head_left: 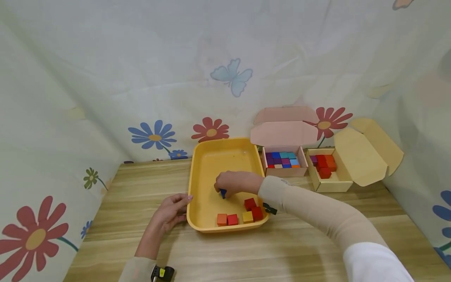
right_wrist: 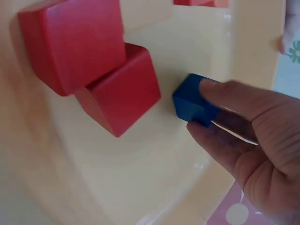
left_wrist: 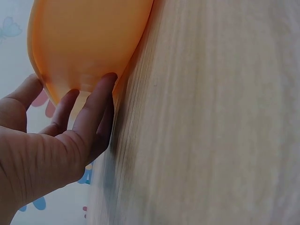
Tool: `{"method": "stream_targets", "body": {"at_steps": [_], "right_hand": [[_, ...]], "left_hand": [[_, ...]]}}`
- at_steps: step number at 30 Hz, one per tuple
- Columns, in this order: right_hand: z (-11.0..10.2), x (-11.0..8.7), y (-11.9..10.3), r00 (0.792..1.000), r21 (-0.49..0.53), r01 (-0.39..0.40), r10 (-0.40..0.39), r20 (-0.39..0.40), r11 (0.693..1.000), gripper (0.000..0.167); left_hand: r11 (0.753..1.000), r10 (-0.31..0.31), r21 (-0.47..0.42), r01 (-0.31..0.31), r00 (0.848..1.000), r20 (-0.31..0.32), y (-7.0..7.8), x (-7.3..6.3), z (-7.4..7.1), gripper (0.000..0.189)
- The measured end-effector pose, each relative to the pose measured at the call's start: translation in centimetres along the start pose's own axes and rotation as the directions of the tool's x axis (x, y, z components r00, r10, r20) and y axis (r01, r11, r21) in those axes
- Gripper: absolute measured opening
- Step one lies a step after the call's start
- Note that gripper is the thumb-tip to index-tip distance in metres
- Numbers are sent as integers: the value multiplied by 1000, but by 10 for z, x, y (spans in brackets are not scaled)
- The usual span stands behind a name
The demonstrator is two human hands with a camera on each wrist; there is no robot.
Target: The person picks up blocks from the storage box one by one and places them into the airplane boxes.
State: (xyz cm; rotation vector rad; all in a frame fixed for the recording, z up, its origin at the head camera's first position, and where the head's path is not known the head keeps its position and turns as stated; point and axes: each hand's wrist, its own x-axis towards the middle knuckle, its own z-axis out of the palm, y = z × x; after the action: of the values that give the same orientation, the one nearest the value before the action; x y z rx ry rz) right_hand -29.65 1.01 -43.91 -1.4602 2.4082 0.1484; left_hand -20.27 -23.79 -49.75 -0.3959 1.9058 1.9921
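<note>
Within the yellow tray (head_left: 208, 172), my right hand (head_left: 234, 182) pinches a blue cube (right_wrist: 188, 101) between thumb and fingers. At the tray's left side, my left hand (head_left: 169, 213) rests its thumb at the rim, and its loosely bent fingers (left_wrist: 96, 105) touch the outer wall. Red cubes (right_wrist: 124, 93) sit close to the blue one in the right wrist view. Along the tray's near side lie an orange cube (head_left: 222, 219), a red cube (head_left: 232, 219) and a yellow cube (head_left: 248, 217), with two more red ones at the right corner.
Behind and right of the tray stands a pink box (head_left: 287, 172), lid up, with several coloured cubes inside. Beside it a pale yellow box (head_left: 332, 186) holds red, orange and purple cubes, its lid folded out rightward. A flowered cloth (head_left: 158, 86) backs the wooden table (head_left: 141, 176).
</note>
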Motion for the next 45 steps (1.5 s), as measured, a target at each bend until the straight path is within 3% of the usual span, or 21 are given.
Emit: {"method": "stream_targets", "body": {"at_steps": [9, 21, 27, 34, 45], "right_hand": [[-9, -8, 4, 999, -29, 4, -6, -52, 1000, 23], [-43, -64, 28, 983, 4, 0, 1, -181, 1000, 30], [-47, -103, 50, 973, 23, -54, 57, -223, 998, 26], [-36, -141, 85, 951, 52, -93, 105, -291, 994, 21], [-19, -188, 122, 924, 128, -295, 317, -215, 947, 27]], "left_hand": [[1000, 4, 5, -4, 1000, 13, 1, 0, 1, 44], [1000, -3, 14, 3, 999, 36, 5, 2, 1, 50], [1000, -7, 5, 7, 999, 44, 3, 2, -1, 47], [1000, -9, -7, 9, 999, 37, 1, -1, -3, 44], [1000, 3, -17, -3, 999, 49, 1, -1, -2, 46]]}}
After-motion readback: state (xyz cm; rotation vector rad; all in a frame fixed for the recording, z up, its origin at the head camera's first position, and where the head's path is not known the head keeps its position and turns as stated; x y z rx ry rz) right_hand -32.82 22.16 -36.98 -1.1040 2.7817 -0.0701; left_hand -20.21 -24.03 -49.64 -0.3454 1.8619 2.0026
